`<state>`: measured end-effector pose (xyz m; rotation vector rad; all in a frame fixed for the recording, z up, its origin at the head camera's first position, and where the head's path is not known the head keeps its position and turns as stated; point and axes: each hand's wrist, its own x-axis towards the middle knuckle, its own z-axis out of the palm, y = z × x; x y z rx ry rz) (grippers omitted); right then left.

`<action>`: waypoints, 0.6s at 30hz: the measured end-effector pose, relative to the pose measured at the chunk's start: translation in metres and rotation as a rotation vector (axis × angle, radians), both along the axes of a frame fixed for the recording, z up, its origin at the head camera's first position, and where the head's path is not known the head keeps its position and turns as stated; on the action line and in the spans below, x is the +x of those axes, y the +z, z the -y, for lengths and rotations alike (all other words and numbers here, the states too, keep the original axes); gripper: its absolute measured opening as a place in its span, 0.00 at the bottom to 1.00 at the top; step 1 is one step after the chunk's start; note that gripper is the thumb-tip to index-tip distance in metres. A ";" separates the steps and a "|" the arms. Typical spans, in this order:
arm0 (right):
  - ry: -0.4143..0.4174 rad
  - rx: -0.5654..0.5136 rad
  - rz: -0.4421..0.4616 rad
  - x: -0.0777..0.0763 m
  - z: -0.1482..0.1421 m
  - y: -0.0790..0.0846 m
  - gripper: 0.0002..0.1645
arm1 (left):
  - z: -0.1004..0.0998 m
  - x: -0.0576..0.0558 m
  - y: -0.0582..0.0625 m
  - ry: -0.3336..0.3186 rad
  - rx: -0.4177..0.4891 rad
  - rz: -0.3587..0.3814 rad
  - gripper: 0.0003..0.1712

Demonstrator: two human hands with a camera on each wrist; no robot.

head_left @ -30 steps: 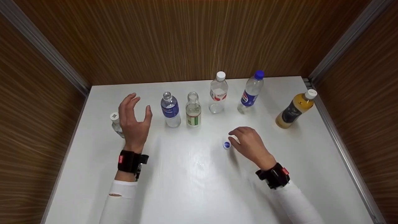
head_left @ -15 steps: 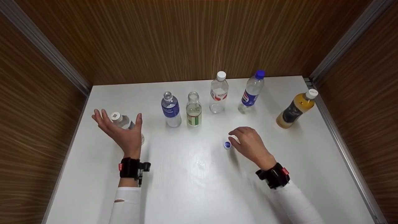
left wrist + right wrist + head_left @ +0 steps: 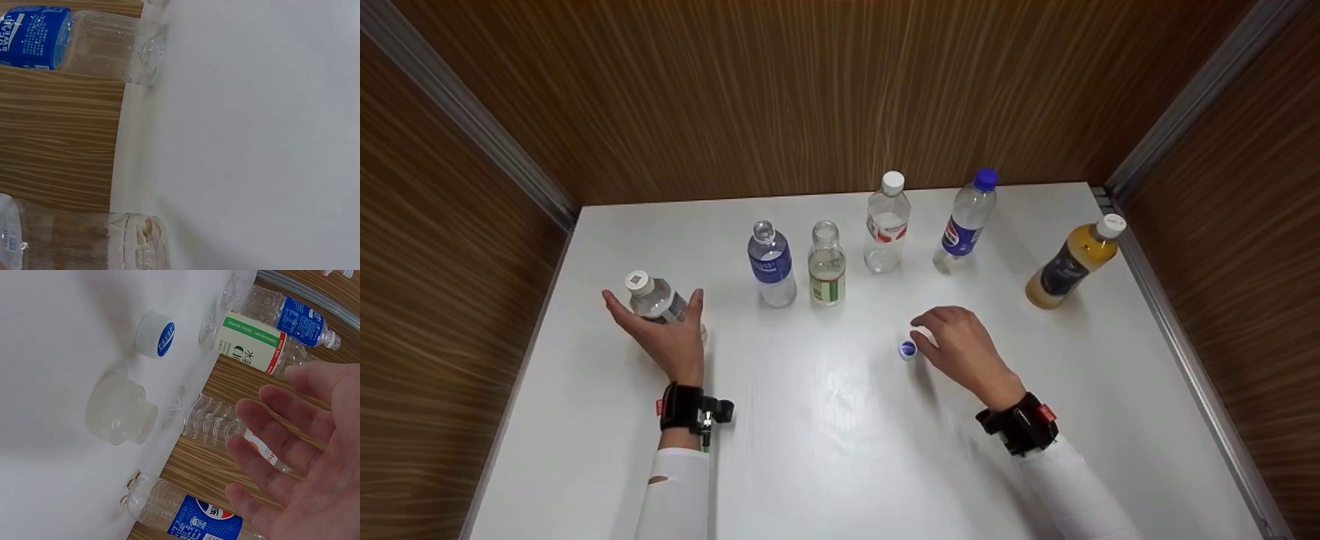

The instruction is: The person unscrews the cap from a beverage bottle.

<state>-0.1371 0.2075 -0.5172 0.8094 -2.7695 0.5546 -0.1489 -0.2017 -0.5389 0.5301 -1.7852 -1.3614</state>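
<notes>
My left hand [image 3: 671,346] is at the near side of a clear bottle [image 3: 654,297] with a white cap. Its thumb points up at the right of the bottle and its fingers spread to the left, with the bottle in the gap between. In the left wrist view this bottle [image 3: 67,239] lies at the lower left corner. My right hand [image 3: 966,351] hovers with loosely bent fingers, just right of a white bottle cap [image 3: 908,350] with a blue top. A translucent cap-like piece [image 3: 121,408] sits near it in the right wrist view, hidden in the head view.
Uncapped bottles with a blue label [image 3: 772,264] and a green-striped label [image 3: 827,274] stand at the centre back. To their right are a white-capped bottle [image 3: 887,229], a blue-capped bottle [image 3: 964,225] and an amber drink bottle [image 3: 1069,266]. Wood-grain panels [image 3: 840,90] enclose the white table [image 3: 810,450].
My left hand has come back toward me from beside the white-capped bottle's top, its fingers spreading to the left, and now stands around the bottle's near side. My right hand has stayed in place.
</notes>
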 end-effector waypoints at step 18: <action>0.005 -0.003 0.002 0.000 0.001 0.001 0.08 | 0.017 -0.009 -0.037 -0.027 0.148 0.073 0.60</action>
